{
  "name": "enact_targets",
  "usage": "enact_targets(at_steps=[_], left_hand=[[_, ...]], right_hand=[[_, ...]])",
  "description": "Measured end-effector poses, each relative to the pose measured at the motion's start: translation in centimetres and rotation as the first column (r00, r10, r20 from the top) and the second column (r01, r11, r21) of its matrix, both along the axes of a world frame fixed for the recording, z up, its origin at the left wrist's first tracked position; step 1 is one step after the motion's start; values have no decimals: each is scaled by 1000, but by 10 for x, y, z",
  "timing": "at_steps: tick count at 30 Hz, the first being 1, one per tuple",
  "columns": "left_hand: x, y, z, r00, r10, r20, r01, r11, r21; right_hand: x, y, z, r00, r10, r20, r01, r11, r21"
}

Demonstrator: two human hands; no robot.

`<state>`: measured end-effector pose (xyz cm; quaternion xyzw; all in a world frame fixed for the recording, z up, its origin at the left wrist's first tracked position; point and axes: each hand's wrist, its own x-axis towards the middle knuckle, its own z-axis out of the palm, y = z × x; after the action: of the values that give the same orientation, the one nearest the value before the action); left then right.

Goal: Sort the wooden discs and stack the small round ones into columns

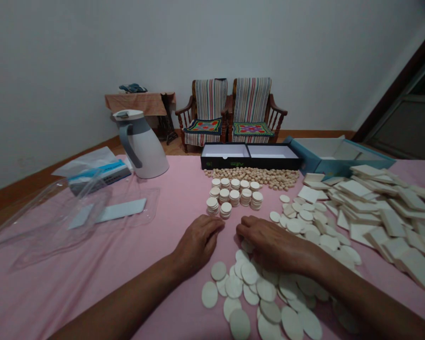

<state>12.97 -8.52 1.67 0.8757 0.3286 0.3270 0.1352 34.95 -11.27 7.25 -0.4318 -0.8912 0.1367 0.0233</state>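
My left hand (200,240) rests on the pink cloth, its fingertips right beside the nearest short stack of round wooden discs (225,210). The thumb stands a little apart from the fingers, and no object shows between them. More disc stacks (234,198) stand in rows behind it. Across a small gap, my right hand (269,240) is closed with curled fingers over the edge of a loose heap of pale wooden discs (265,289). Whatever those fingers hold, if anything, is hidden beneath them. Loose discs (306,216) also spread behind the right forearm.
Small wooden pieces (255,175) lie before a black two-compartment box (226,163). Rectangular wooden tiles (389,208) pile up at right, near a blue box (317,167). On the left are a white jug (145,151), a blue carton (101,175) and clear plastic trays (65,226).
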Motion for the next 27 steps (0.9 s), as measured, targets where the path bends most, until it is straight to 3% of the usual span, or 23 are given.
enact_targets(at_steps=[6,10,13,23,27], left_hand=[[0,0,1,1000,-11,-14,11,1000,7],[0,0,2,1000,-13,-10,13,1000,8],[0,-1,2,1000,-20,0,20,1000,4],[-1,-1,4,1000,-19,0,19,1000,-20],[-1,-1,3,1000,-23,9,23,1000,-4]], right_hand=[[2,25,4,984,-79,-158,51,983,-174],[-11,47,6,873,-271,-405,254,962,-97],[-23,59,1,794,-328,-511,342,937,-70],[-29,66,2,806,-376,-458,443,895,45],[-21,54,5,846,-414,-337,475,872,122]])
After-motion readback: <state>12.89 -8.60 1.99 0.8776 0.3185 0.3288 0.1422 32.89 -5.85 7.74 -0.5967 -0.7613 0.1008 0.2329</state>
